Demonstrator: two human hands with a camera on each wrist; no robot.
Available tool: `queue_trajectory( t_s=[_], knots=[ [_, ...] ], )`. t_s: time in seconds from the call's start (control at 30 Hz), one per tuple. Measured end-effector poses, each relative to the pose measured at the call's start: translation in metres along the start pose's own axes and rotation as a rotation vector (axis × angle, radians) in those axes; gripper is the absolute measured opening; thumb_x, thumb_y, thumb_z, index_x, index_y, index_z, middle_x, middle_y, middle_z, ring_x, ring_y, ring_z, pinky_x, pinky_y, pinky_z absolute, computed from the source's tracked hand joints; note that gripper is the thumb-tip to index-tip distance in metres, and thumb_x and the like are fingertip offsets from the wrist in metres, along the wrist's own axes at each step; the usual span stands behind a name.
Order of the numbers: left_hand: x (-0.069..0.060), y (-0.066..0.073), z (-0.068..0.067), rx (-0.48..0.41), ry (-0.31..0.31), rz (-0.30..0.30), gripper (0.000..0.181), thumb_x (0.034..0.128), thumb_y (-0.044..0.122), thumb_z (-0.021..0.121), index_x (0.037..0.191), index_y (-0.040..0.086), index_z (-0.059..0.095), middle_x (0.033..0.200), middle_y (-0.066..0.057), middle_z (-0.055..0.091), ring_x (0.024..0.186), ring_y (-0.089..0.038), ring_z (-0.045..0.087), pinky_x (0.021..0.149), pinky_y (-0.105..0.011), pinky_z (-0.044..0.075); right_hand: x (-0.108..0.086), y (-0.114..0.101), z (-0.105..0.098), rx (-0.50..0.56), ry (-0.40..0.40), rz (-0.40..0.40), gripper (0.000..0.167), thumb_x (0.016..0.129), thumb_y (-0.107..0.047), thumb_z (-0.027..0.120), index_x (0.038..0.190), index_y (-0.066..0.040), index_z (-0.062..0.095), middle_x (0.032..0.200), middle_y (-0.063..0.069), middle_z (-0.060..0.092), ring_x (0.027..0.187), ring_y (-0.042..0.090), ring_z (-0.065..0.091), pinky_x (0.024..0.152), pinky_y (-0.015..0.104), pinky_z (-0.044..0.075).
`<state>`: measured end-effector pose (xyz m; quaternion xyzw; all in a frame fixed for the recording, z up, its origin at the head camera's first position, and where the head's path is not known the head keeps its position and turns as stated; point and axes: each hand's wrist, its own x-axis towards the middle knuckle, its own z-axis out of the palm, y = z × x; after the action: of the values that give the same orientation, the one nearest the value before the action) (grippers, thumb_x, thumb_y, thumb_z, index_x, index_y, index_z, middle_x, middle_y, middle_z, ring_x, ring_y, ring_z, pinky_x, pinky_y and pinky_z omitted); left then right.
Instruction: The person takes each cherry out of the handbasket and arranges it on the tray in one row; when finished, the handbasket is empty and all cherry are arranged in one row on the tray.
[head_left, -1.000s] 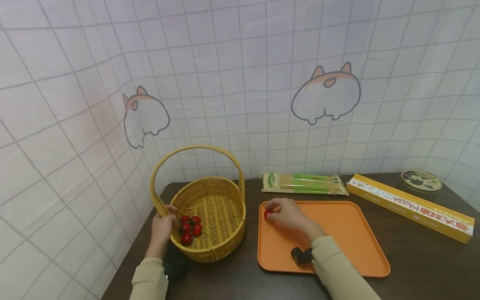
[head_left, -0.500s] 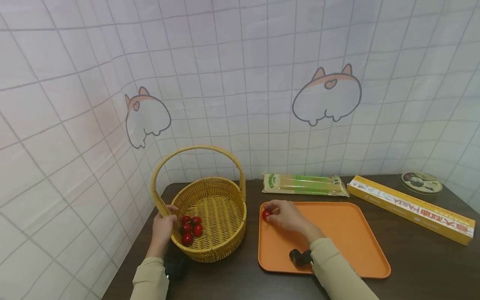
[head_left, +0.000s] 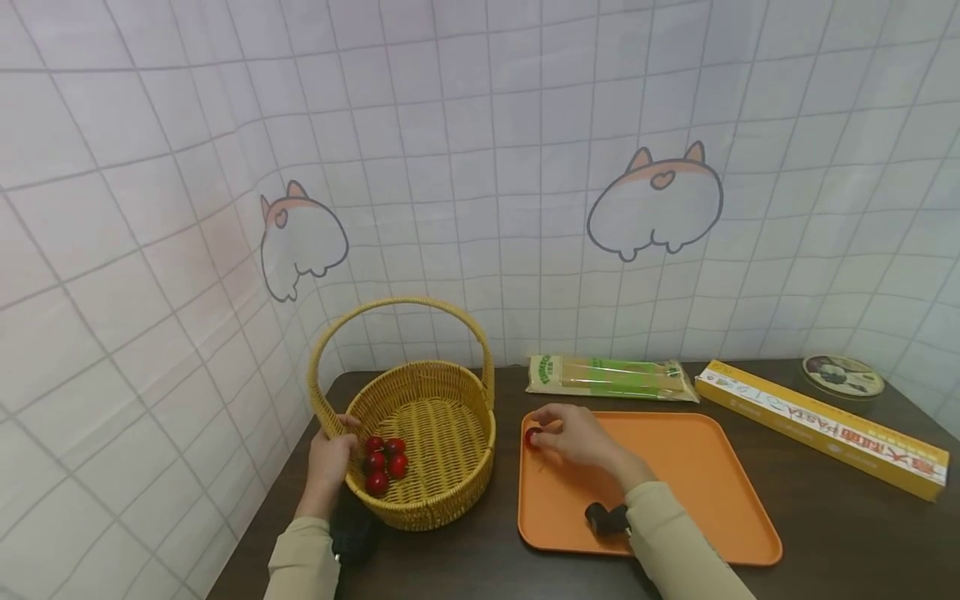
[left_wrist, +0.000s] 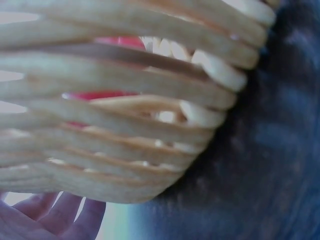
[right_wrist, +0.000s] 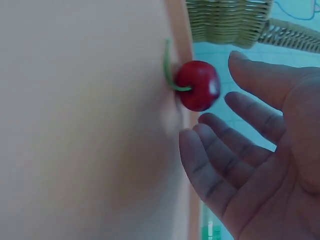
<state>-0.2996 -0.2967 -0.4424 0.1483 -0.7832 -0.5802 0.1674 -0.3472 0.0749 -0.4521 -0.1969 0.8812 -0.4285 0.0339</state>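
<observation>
My left hand [head_left: 330,458] grips the yellow wicker basket [head_left: 450,507] at its left side, where the handle [head_left: 318,392] meets the rim. In the left wrist view the weave fills most of the picture, with fingers [left_wrist: 90,217] at the lower left. Several red cherries [head_left: 377,482] lie together on the basket's left side. One more cherry [right_wrist: 201,86], with a green stem, rests on the orange tray [head_left: 675,467] near its left edge. Around it, fingers spread and apart from the fruit, is my right hand [right_wrist: 265,150].
A black object [head_left: 606,518] lies on the tray beneath the right sleeve. Behind the tray are a pasta packet [head_left: 611,378] and a long yellow pasta box [head_left: 825,429]. A round tin [head_left: 843,376] stands at the back right. A gridded cloth [head_left: 517,183] hangs behind the table.
The head view has tilted up a little, so everything sits slightly lower in it. Both hands, the basket and the cherries keep nearly the same places.
</observation>
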Motion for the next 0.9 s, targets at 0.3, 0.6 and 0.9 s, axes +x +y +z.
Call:
queue_trajectory(
  t_s=[0.3,0.6,0.9],
  knots=[
    [0.0,0.0,0.001,-0.017,-0.012,0.009,0.034,0.0752,-0.002,0.048,0.109,-0.002,0.056,0.1,-0.017,0.052,0.082,-0.023,0.047,0.066,-0.032,0.041,-0.005,-0.029,-0.012,-0.042,0.102,-0.071,0.03,0.09,-0.02,0.069,0.12,-0.014,0.067,0.12,0.004,0.066,0.107,0.026,0.064,0.089,0.043,0.051],
    [-0.001,0.002,0.003,-0.035,-0.021,0.01,0.035,0.0748,-0.003,0.048,0.109,-0.004,0.055,0.104,-0.019,0.053,0.079,-0.021,0.047,0.064,-0.031,0.042,-0.017,-0.079,0.001,0.195,0.01,-0.243,0.023,0.095,-0.024,0.062,0.115,-0.013,0.068,0.113,0.004,0.068,0.097,0.019,0.065,0.079,0.036,0.052],
    [0.0,0.0,0.002,-0.045,0.005,-0.005,0.031,0.0752,-0.004,0.049,0.106,-0.003,0.055,0.095,-0.013,0.053,0.075,-0.02,0.049,0.062,-0.031,0.043,-0.02,-0.104,0.045,0.201,-0.078,-0.305,0.016,0.094,-0.022,0.063,0.109,-0.016,0.069,0.107,0.001,0.069,0.098,0.013,0.064,0.086,0.032,0.05]
  ],
)
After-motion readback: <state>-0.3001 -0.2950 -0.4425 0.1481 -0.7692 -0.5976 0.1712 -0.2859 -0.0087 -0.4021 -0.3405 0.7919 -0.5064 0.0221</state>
